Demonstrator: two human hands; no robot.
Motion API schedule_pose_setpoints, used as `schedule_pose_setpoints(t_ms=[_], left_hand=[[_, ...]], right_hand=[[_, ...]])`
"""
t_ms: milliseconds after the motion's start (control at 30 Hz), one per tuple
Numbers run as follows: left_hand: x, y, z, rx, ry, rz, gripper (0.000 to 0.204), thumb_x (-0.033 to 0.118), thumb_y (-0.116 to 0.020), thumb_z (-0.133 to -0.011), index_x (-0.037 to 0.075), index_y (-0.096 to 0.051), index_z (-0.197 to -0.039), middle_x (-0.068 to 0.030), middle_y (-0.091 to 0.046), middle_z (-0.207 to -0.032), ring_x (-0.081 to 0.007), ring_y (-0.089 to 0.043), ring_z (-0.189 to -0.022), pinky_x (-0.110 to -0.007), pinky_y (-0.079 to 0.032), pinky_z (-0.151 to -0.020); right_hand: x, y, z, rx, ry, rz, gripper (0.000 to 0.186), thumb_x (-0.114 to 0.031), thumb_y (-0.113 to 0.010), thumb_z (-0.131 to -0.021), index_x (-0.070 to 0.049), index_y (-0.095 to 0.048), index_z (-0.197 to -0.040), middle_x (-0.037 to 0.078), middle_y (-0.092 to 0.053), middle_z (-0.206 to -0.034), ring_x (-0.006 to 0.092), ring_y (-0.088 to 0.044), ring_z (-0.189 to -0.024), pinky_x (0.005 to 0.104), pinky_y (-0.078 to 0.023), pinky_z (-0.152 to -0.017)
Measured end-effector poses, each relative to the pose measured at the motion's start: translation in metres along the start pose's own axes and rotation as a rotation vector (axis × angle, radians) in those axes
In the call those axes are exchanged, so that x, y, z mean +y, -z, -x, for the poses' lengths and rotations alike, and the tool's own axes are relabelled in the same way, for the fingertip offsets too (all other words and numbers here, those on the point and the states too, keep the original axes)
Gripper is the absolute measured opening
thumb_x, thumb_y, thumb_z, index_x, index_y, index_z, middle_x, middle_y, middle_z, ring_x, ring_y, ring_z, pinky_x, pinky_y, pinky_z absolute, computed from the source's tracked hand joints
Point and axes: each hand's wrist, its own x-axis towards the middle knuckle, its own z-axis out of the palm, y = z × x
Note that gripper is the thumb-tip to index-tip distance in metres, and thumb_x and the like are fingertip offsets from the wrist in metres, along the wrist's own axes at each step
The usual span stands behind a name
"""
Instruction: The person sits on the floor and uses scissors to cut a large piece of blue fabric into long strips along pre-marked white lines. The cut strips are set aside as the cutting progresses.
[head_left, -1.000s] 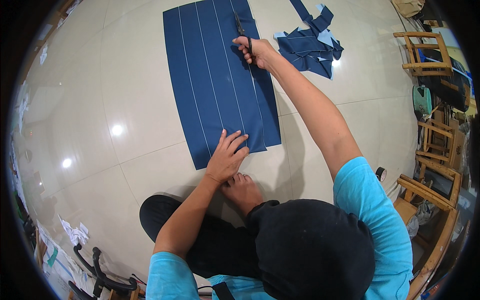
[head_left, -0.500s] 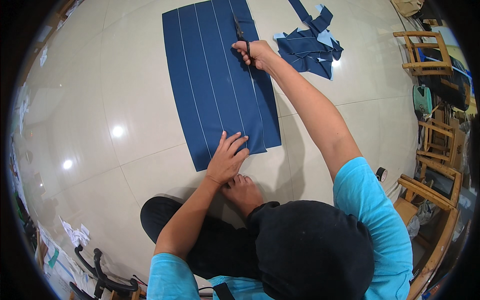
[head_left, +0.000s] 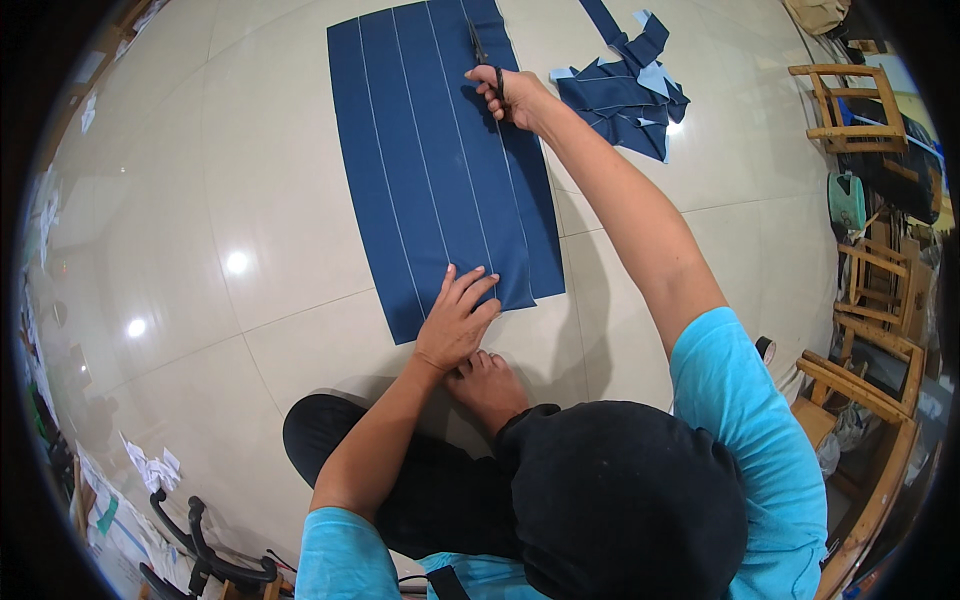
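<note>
A large dark blue sheet of fabric (head_left: 410, 150) lies on the tiled floor, marked with several long pale lines. Near its far right part, my right hand (head_left: 512, 98) is closed round the black handles of scissors (head_left: 476, 45), whose blades point away from me along the cloth. The cut runs from the near edge up to the scissors, and the strip right of it (head_left: 545, 240) lies beside the main piece. My left hand (head_left: 460, 312) rests flat with fingers spread on the near edge of the fabric, just beyond my bare foot (head_left: 487, 385).
Blue fabric scraps (head_left: 620, 100) lie in a heap to the right of the sheet. Wooden stools (head_left: 850, 110) and frames line the right side, with a roll of black tape (head_left: 765, 349) nearby. At lower left stand black chair legs (head_left: 200, 540) beside crumpled white scraps (head_left: 155, 465).
My right hand and the scissors have shifted very slightly, with the fingers a little differently set on the handles. The left hand stays on the fabric. The whole view has moved a touch.
</note>
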Motion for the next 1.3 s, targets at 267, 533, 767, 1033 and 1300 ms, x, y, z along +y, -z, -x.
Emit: schedule_pose_setpoints(t_ms=[267, 533, 767, 1033, 1300], left_hand=[[0.001, 0.000, 0.000, 0.006, 0.000, -0.006, 0.017, 0.012, -0.071, -0.090, 0.010, -0.062, -0.105, -0.0111, -0.058, -0.141, -0.0350, -0.047, -0.143, -0.067, -0.027, -0.123], [0.001, 0.001, -0.001, 0.004, -0.008, -0.013, 0.018, 0.011, -0.071, -0.090, 0.010, -0.062, -0.105, -0.0113, -0.057, -0.142, -0.0350, -0.047, -0.143, -0.067, -0.027, -0.123], [-0.002, -0.001, 0.000, -0.011, -0.023, -0.035, 0.018, 0.017, -0.067, -0.094, 0.012, -0.063, -0.111, -0.0100, -0.056, -0.144, -0.0355, -0.046, -0.142, -0.068, -0.028, -0.123], [-0.001, -0.001, 0.001, -0.022, -0.009, -0.048, 0.017, 0.016, -0.067, -0.093, 0.012, -0.064, -0.109, -0.0096, -0.056, -0.144, -0.0349, -0.046, -0.142, -0.067, -0.029, -0.122], [-0.001, 0.000, 0.001, -0.013, -0.017, -0.067, 0.019, 0.018, -0.069, -0.092, 0.012, -0.065, -0.109, -0.0092, -0.056, -0.144, -0.0340, -0.046, -0.142, -0.067, -0.030, -0.123]], right_hand=[[0.001, -0.003, -0.004, -0.011, 0.015, -0.016, 0.033, -0.028, -0.091, -0.078, -0.008, -0.065, -0.079, 0.000, -0.055, -0.070, 0.0081, -0.047, -0.053, 0.0237, -0.038, -0.045], [0.001, -0.005, -0.005, 0.011, -0.003, -0.030, 0.027, -0.017, -0.088, -0.081, -0.003, -0.064, -0.079, 0.004, -0.060, -0.072, 0.0087, -0.049, -0.050, 0.0253, -0.040, -0.042], [0.005, -0.001, -0.010, 0.008, 0.018, -0.016, 0.028, -0.019, -0.088, -0.081, -0.004, -0.064, -0.078, 0.003, -0.060, -0.071, 0.0088, -0.049, -0.050, 0.0246, -0.040, -0.042], [-0.013, -0.008, -0.008, 0.023, 0.001, -0.024, 0.034, -0.025, -0.089, -0.079, -0.002, -0.065, -0.083, 0.003, -0.056, -0.070, 0.0099, -0.049, -0.051, 0.0258, -0.040, -0.043], [-0.017, -0.010, -0.017, 0.032, 0.012, -0.008, 0.034, -0.026, -0.090, -0.078, -0.003, -0.065, -0.081, 0.002, -0.055, -0.068, 0.0095, -0.048, -0.051, 0.0251, -0.039, -0.043]])
